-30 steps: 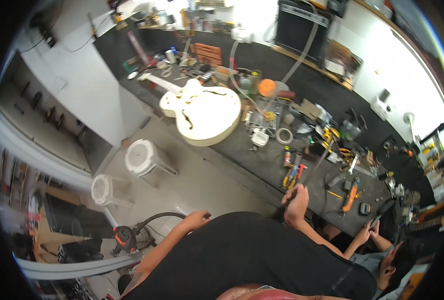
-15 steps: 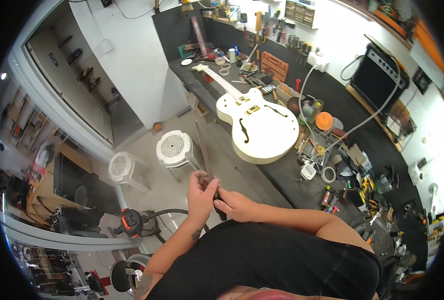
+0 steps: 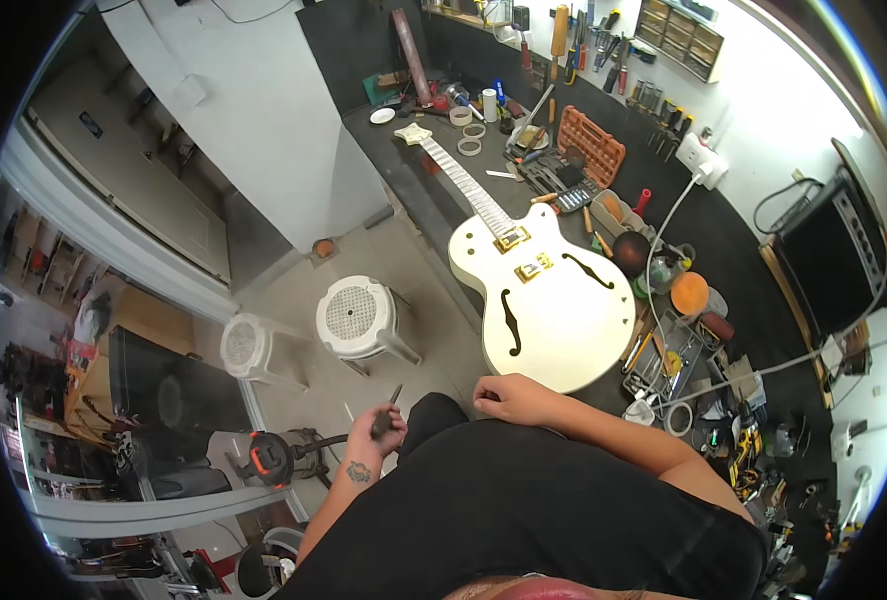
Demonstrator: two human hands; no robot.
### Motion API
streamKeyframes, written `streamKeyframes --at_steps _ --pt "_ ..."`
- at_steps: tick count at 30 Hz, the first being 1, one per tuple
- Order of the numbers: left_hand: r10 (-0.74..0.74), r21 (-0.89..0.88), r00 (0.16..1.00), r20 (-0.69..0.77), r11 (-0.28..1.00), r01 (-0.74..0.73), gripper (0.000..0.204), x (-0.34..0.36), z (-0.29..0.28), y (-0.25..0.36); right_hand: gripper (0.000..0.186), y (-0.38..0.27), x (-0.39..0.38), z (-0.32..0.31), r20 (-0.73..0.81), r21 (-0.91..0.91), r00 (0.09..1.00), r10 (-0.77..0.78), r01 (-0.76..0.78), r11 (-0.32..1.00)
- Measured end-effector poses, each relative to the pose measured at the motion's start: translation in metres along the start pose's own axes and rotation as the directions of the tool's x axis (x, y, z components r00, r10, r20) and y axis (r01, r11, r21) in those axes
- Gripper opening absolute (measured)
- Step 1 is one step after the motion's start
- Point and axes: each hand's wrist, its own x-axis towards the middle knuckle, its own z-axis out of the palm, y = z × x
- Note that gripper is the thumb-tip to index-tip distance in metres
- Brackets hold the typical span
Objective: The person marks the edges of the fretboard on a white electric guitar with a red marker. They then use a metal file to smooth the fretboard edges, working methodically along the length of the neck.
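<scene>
My left hand is closed on a dark handled tool with a narrow metal point sticking up, low in the middle of the view. Right of it, my right hand has loosely curled fingers; whatever is inside them, if anything, is hidden. It is just in front of a white hollow-body electric guitar with f-holes and gold hardware, lying on the dark workbench with its neck toward the back left. Whether that hand touches the guitar I cannot tell.
Two white plastic stools stand on the floor to the left, near a vacuum cleaner. Tools, tape rolls and an orange case crowd the bench. A black amplifier sits on the right. A glass partition frame runs along the left.
My hands met on the long thin tool half a second ago; now they are apart, the tool lowered in my left. My view has swung toward the guitar; the co-worker has left view.
</scene>
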Motion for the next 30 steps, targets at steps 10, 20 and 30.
streamKeyframes --at_steps 10,20,30 --pt "0.222 0.907 0.92 0.323 0.206 -0.368 0.068 0.173 0.269 0.193 0.026 0.058 0.085 -0.047 -0.362 0.439 0.808 0.464 -0.291 0.85" --pt "-0.148 0.334 0.616 0.774 -0.731 -0.595 0.061 0.331 0.375 0.254 0.026 0.01 0.172 -0.066 -0.612 0.598 0.512 0.604 -0.201 0.776" --pt "-0.299 0.079 0.605 0.738 -0.852 -0.518 0.06 0.352 0.392 0.296 0.028 0.01 0.201 0.029 -0.557 0.691 0.501 0.663 -0.164 0.704"
